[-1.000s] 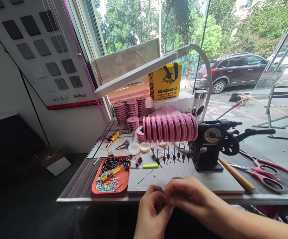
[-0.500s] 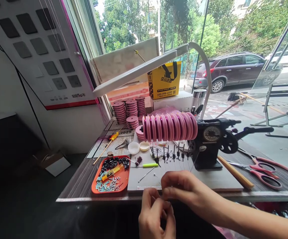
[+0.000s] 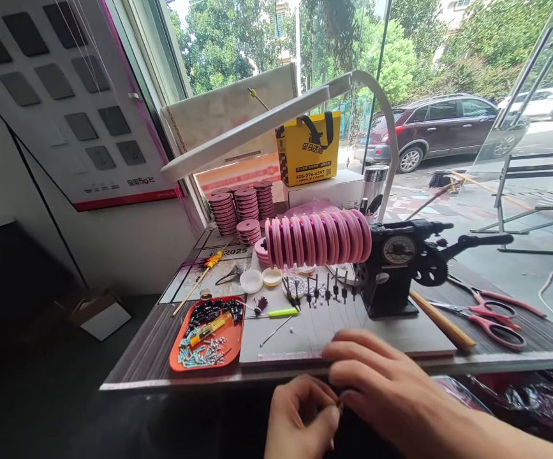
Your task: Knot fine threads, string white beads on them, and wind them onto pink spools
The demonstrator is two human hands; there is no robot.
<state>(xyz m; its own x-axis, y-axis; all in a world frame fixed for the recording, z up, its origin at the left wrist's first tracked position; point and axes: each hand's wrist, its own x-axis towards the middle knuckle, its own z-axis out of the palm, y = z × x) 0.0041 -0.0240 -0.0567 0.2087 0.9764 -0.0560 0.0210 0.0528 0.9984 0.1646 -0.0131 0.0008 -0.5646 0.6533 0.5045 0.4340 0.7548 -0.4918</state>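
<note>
Below the table's front edge my left hand is closed, thumb and forefinger pinching something tiny and dark at their tips that I cannot make out. My right hand meets it from the right, its lower fingertips pressed to the same spot; its upper fingers are loosely bent and its thumb is hidden. Beyond them, on a pale board, lie a metal needle-like rod and a small white bead. Several black stoppers on pins stand in a row, with fine lines running from them toward my hands.
A black hand-crank winder carries a row of pink spools. An orange tray with small parts stands left, near a green-handled tool. Pink-handled scissors and a wooden stick lie right. A white lamp arm spans above.
My right hand has moved right and down, its fingers now straighter and turned back-up. My left hand's pinch has shifted slightly right and lower. The view has shifted a little.
</note>
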